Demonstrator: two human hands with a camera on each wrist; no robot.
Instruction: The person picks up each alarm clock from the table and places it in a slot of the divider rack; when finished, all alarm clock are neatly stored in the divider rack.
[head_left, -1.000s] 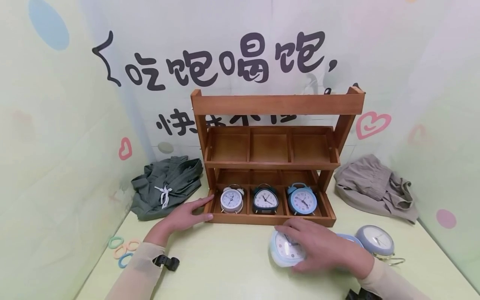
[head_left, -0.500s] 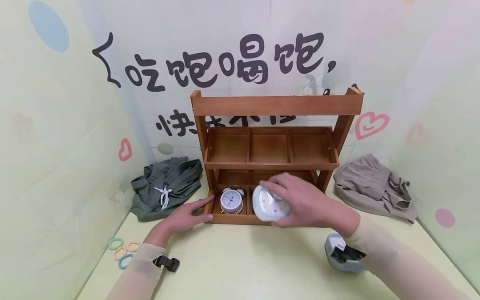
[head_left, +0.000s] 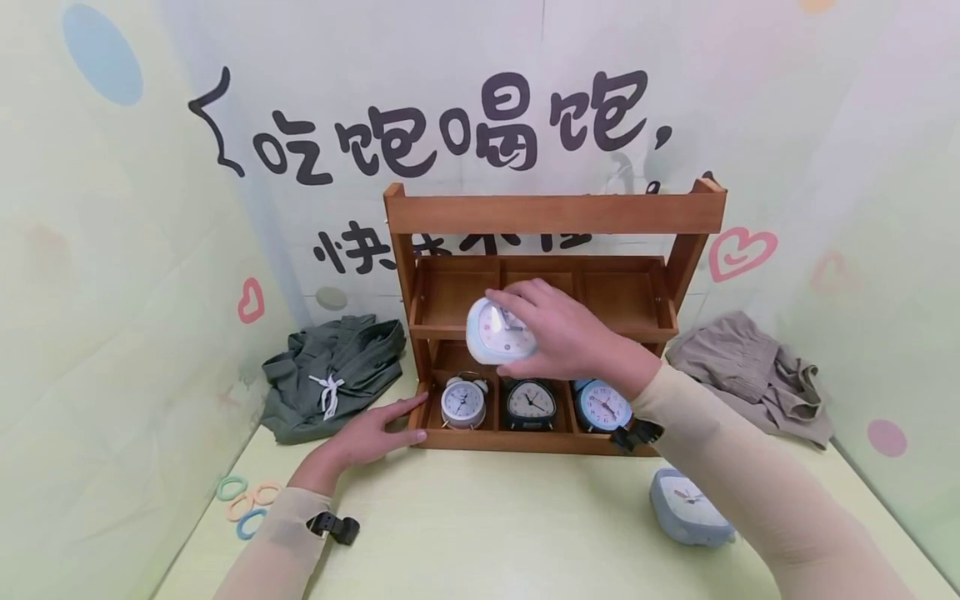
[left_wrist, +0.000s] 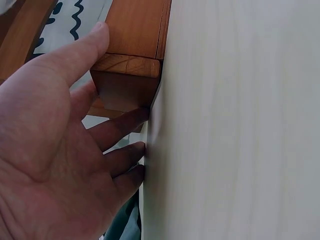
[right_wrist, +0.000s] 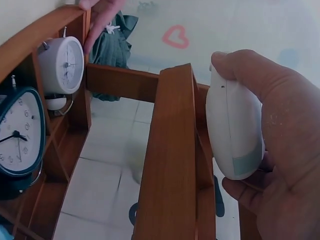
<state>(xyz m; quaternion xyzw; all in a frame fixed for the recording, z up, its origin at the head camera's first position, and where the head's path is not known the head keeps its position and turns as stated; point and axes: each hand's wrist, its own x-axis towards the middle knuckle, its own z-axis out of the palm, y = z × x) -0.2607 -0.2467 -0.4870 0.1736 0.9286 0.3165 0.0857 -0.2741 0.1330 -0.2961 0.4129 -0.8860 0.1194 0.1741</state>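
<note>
We pinch the white-and-pale-blue alarm clock [head_left: 498, 335] in our right hand [head_left: 561, 330], aloft before the upper tier [head_left: 441, 328] of the wooden rack [head_left: 555, 215]. Our left hand [head_left: 372, 433] rests, fingers apart, against its left end. The lower row [head_left: 468, 440] looks done: white twin-bell clock [head_left: 462, 403], dark green triangular clock [head_left: 531, 402], light blue clock [head_left: 602, 406]. The held one and the blue-grey clock [head_left: 686, 510] on the table [head_left: 480, 525] seem left.

Beige sleeves [head_left: 273, 546], black wrist cameras [head_left: 343, 528]
</note>
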